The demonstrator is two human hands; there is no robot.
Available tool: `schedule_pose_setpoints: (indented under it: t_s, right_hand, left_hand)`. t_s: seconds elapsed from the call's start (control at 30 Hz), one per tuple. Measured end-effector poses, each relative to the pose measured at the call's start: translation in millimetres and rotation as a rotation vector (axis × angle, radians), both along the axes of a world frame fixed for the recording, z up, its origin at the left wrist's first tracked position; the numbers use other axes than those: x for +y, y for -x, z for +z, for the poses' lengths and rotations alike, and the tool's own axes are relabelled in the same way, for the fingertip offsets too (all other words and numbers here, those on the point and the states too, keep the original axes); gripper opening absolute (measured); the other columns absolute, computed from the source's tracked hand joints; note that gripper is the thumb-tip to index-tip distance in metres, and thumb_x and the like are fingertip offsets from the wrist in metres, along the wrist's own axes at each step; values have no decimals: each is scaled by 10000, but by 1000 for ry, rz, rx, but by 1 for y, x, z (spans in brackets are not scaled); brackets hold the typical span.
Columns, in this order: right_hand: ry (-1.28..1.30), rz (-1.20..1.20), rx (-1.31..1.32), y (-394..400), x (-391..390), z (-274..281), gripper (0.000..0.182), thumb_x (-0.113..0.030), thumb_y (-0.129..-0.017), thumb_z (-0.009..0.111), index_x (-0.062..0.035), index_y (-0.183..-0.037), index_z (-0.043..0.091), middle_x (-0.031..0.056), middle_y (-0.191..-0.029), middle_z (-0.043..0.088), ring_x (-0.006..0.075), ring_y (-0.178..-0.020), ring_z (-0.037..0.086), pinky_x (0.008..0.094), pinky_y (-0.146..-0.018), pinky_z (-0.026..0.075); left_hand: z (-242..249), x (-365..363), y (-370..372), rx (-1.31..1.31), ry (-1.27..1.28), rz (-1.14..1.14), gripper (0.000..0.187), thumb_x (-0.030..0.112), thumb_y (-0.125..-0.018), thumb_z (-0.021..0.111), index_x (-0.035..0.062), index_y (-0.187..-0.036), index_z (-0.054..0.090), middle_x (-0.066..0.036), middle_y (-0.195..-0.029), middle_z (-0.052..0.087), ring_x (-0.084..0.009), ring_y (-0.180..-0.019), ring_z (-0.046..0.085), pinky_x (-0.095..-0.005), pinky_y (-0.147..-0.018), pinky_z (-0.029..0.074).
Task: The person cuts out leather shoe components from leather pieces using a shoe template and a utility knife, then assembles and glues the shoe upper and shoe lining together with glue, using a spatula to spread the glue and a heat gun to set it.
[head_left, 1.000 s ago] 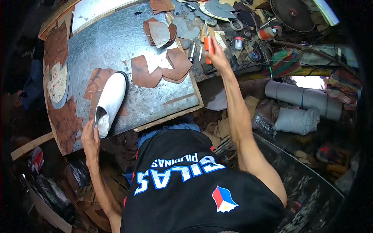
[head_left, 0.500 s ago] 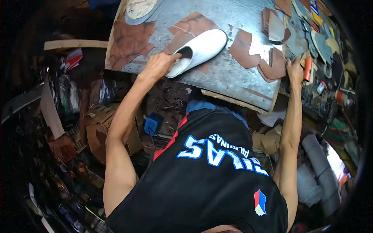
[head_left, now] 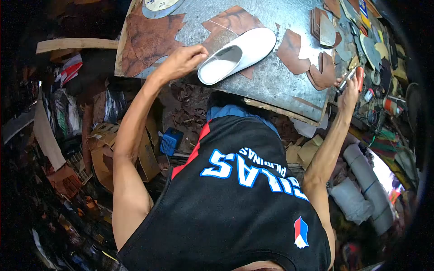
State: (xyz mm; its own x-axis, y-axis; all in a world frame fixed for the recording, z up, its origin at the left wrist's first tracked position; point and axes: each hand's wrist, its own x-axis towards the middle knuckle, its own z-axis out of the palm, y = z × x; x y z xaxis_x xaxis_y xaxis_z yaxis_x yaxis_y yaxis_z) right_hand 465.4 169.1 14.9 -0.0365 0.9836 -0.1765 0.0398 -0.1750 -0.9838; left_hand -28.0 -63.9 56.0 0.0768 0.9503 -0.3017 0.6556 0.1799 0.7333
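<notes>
A white slip-on shoe (head_left: 257,45) lies on the metal-topped table (head_left: 271,97), its open heel end toward me. Just left of its opening is my left hand (head_left: 183,62), fingers curled together; whether anything is between them is hidden. At the table's right edge my right hand (head_left: 349,92) is closed around a slim metallic tool (head_left: 347,77), beside an orange cylinder (head_left: 360,79). Brown leather pieces lie around the shoe: a large one (head_left: 147,43) at left, one (head_left: 235,20) behind it, and cut shapes (head_left: 291,52) to its right.
A stack of brown pieces (head_left: 316,25) sits at the table's back right. Tools and scraps crowd the shelf beyond the right edge. On the floor are a cardboard box (head_left: 144,153), a blue plastic object (head_left: 171,141) and a grey roll (head_left: 368,185).
My left hand has come out of the shoe's opening and sits beside it. My right hand has lifted a slim tool from among the items at the right.
</notes>
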Motion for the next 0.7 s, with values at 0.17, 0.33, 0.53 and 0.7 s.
schedule_pose_setpoints:
  t_s: [0.17,0.33,0.53,0.7]
  right_hand:
    - [104,97,243,68,-77,33,218,-163,-947,580,-73,-1128,498,19,-806,558,109,-638,543,268,-553,482]
    - [177,192,-91,142,-131,40,194,-261,-915,668,-118,-876,541,-18,-623,523,71,-508,499,223,-470,417]
    - [-172,572,-341,236,-176,50,163,-169,-881,715,-40,-975,682,71,-830,694,123,-651,642,263,-529,512]
    - [-469,619,-462,247,-196,54,167,-70,-818,732,-14,-961,667,139,-870,693,240,-750,687,333,-662,537]
  left_hand:
    - [-5,-22,25,-624,90,205,173,227,-1011,522,64,-1044,570,26,-773,512,-94,-673,501,-270,-600,455]
    - [1,-29,-2,40,-80,231,320,295,-866,706,9,-1007,681,-100,-809,676,-141,-703,616,-303,-654,501]
    - [-56,-26,-30,329,-376,154,237,185,-862,677,10,-1020,676,-130,-855,604,-280,-774,615,-398,-666,501]
    - [-26,-37,-61,219,-596,214,196,78,-795,688,-3,-972,661,-147,-914,597,-320,-910,618,-424,-746,515]
